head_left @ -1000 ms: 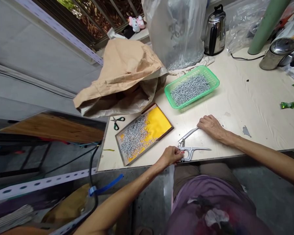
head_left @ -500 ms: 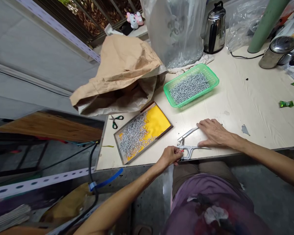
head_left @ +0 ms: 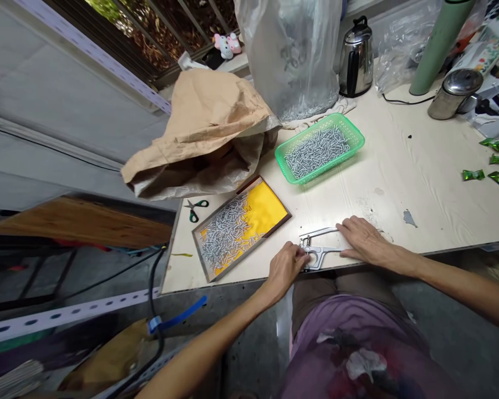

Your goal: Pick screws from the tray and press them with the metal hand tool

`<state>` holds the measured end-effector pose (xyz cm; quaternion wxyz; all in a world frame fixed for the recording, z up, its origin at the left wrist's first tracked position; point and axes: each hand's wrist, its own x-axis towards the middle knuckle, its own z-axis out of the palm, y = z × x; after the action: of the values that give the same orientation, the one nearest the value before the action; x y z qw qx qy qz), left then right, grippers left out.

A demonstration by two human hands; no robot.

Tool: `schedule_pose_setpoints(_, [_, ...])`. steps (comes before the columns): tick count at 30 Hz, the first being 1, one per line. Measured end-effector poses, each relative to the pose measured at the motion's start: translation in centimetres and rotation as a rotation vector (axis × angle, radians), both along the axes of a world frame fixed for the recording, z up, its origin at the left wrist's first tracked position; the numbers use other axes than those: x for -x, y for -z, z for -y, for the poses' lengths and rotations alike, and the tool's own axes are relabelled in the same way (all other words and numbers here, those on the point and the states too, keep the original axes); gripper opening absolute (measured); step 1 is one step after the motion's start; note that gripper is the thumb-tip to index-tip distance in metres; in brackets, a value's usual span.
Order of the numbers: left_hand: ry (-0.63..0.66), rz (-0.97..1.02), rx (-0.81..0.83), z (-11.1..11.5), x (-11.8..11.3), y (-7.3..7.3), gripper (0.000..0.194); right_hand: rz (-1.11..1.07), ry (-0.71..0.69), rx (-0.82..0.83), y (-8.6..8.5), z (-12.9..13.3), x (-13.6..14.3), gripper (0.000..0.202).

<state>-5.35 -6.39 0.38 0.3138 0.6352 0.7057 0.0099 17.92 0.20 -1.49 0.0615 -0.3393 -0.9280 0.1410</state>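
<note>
A silver hand plier tool (head_left: 321, 252) with a coil spring and two long handles lies at the table's front edge. My right hand (head_left: 363, 238) is around the handle ends, fingers on the upper handle and thumb by the lower one. At the tool's head, my left hand (head_left: 289, 263) has its fingertips pinched together; whatever they hold is too small and covered to make out. Left of the tool sits a shallow tray (head_left: 270, 231) with a yellow bottom and many small silver metal pins (head_left: 224, 233). Beyond it a green plastic basket (head_left: 353, 147) holds more such pins.
Green-handled scissors (head_left: 197, 209) lie left of the tray. Behind it slumps a brown paper sack (head_left: 216, 111), beside a clear plastic bag (head_left: 289, 61). A kettle (head_left: 356, 61), a metal cup (head_left: 455, 94) and green-wrapped sweets (head_left: 473, 175) stand or lie farther right.
The tool's upper handle has swung down toward the lower one, with my right hand closing on them. My left fingers have shifted slightly at the tool's head. The view has moved a little.
</note>
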Motion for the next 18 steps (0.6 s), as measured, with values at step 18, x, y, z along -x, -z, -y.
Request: schedule_pose_setpoints(18, [0.712,-0.018,-0.272,-4.3,-4.7,1.4,0.035,-0.095,0.095,0.052,-0.4,2.1,-0.4,0.036])
